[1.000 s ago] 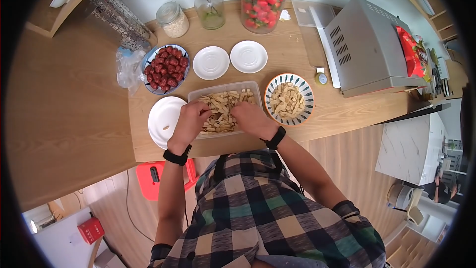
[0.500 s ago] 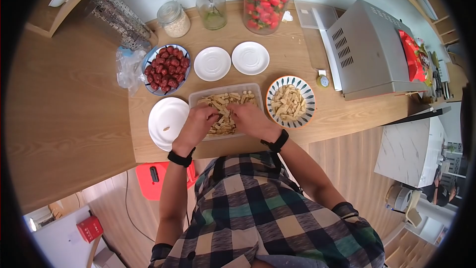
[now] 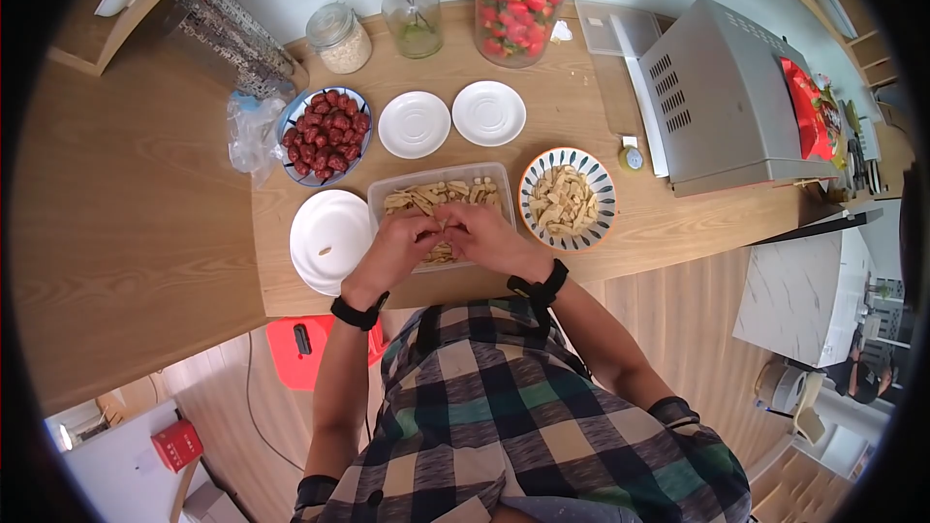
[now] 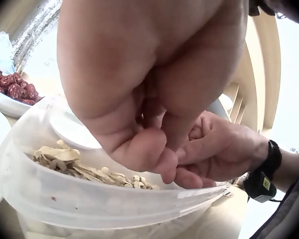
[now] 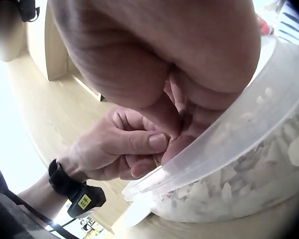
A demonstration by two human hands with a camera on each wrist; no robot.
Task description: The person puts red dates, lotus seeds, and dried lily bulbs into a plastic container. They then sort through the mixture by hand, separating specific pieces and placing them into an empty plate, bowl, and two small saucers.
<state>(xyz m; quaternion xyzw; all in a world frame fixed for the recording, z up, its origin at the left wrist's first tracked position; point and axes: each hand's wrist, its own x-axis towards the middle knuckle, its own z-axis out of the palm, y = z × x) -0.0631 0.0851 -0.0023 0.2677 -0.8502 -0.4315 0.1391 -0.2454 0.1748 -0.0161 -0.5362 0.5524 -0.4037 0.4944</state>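
Observation:
Both hands meet over a translucent plastic box [image 4: 104, 201] of pale dried slices [image 3: 426, 196] that look like sliced root. My left hand [image 3: 392, 247] pinches a small yellowish dried slice [image 5: 158, 159] between thumb and fingers, mostly hidden by the fingertips. Close against it, the right hand [image 3: 489, 237] has its thumb and fingertips curled together on the same piece. A white plate [image 3: 312, 225] left of the box carries one small slice [image 3: 325, 251]. On the right stands a patterned bowl [image 3: 608, 184] with more pale slices.
Behind the box are two small white saucers [image 3: 415, 126] and a plate of red dates [image 3: 325, 136]. A glass jar [image 3: 339, 37], a vase [image 3: 415, 27] and a tall container of strawberries [image 3: 523, 10] line the back. A grey microwave-like appliance [image 3: 722, 107] stands right.
Both hands have come together over the box: the left moved rightwards, and the fingertips now meet. Earlier they were apart among the slices.

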